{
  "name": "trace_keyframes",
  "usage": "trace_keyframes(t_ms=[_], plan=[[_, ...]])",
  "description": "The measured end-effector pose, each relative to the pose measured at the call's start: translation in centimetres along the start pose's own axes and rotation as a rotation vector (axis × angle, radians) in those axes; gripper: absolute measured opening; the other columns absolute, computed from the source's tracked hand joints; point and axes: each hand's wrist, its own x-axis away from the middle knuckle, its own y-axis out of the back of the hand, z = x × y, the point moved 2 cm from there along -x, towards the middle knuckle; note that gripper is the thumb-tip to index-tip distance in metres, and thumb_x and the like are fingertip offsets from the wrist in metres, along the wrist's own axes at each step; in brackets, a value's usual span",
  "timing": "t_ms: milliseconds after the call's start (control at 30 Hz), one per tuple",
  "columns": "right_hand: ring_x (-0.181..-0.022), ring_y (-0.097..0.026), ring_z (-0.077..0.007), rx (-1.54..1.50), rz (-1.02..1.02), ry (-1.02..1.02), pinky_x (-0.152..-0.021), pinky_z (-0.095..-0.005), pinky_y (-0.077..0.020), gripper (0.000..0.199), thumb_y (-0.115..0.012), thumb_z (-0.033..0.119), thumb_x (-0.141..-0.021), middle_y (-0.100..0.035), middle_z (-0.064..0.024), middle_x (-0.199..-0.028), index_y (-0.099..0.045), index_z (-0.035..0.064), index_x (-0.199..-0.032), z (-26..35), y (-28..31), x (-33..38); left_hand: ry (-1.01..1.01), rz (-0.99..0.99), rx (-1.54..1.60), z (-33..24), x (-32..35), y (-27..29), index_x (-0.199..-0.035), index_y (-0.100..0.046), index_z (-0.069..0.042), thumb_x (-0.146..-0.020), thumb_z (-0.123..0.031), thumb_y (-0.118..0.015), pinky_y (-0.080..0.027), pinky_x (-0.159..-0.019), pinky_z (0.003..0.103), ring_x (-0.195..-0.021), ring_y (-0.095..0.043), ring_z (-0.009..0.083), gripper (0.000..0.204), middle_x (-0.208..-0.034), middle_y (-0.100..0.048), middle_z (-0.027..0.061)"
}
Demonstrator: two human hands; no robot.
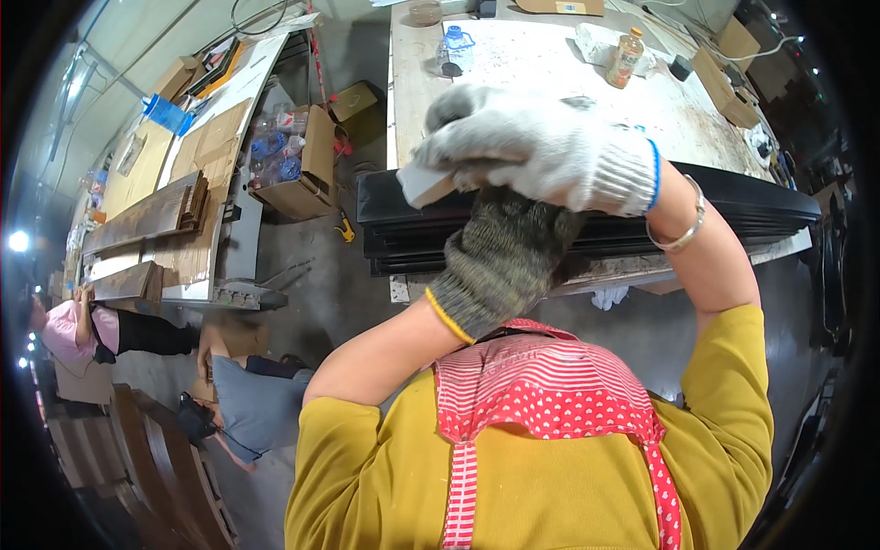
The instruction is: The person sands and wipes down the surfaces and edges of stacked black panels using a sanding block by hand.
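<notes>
My right hand [522, 147], in a white knit glove with a blue cuff, is closed around a small whitish block [424, 186]. The block's exact kind does not show. Below and partly behind it is my left hand [504, 240], in a dark grey-green glove with a yellow cuff. Its fingers are hidden by my right hand and the board edges, so what they hold cannot be seen. Both hands are over a stack of long black boards [733, 197] lying along the near edge of the worktable [541, 55].
A blue-capped clear bottle [456, 50] and an orange drink bottle [625, 60] stand on the table. Left, a bench [197, 238] bears brown boards [147, 220]; beside it sits a carton of bottles [307, 174]. Two people [261, 408] work at lower left.
</notes>
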Motion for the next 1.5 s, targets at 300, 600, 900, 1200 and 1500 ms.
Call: trace_keyframes(t_ms=[300,600,900,1200,1500], plan=[[-0.098,-0.07,-0.0264,0.032,-0.009,0.027,-0.087,-0.0311,-0.0554,0.02,-0.063,-0.001,-0.091,-0.067,-0.0137,-0.104,-0.069,-0.0034,-0.11,-7.2,0.1,-1.9,-0.009,-0.074,-0.001,0.7,-1.3,-1.1,-0.136,-0.056,-0.009,-0.08,-0.036,-0.073,-0.04,-0.106,0.055,-0.125,-0.053,0.0369,0.064,-0.137,-0.055,0.0178],[-0.099,-0.067,-0.0306,-0.158,-0.056,-0.113,-0.089,-0.0365,-0.0525,0.02,-0.067,0.013,-0.094,-0.067,-0.0152,-0.102,-0.07,-0.0009,-0.108,-6.3,-0.8,-1.0,0.015,-0.062,0.001,0.6,-1.2,-0.6,-0.135,-0.057,-0.009,-0.082,-0.039,-0.072,-0.04,-0.106,0.056,-0.125,-0.051,0.0378,0.063,-0.135,-0.055,0.017],[-0.09,-0.068,-0.0343,0.416,-0.058,-0.39,-0.083,-0.0399,-0.0529,0.042,-0.063,0.046,-0.094,-0.071,-0.0156,-0.095,-0.073,0.0071,-0.107,-2.5,-0.9,0.3,-0.037,-0.3,-0.07,0.7,0.3,-2.4,-0.131,-0.061,-0.014,-0.084,-0.04,-0.072,-0.041,-0.101,0.056,-0.119,-0.053,0.0379,0.055,-0.128,-0.055,0.0166],[-0.092,-0.067,-0.0258,0.42,-0.113,-0.633,-0.083,-0.034,-0.0524,0.03,-0.074,0.03,-0.089,-0.069,-0.0113,-0.097,-0.075,0.0043,-0.104,-1.7,4.7,8.0,-0.1,-0.325,-0.041,1.3,0.1,-1.4,-0.118,-0.067,-0.009,-0.08,-0.034,-0.077,-0.045,-0.098,0.051,-0.112,-0.059,0.0355,0.047,-0.116,-0.062,0.0136],[-0.087,-0.07,-0.0243,0.578,-0.122,-0.876,-0.081,-0.035,-0.0542,0.033,-0.068,0.037,-0.092,-0.074,-0.008,-0.095,-0.075,0.0131,-0.113,-2.8,11.2,20.2,0.023,-0.157,-0.063,-0.5,-2.2,0.2,-0.111,-0.07,-0.008,-0.082,-0.023,-0.078,-0.048,-0.093,0.048,-0.103,-0.061,0.0375,0.034,-0.108,-0.066,0.0138]])
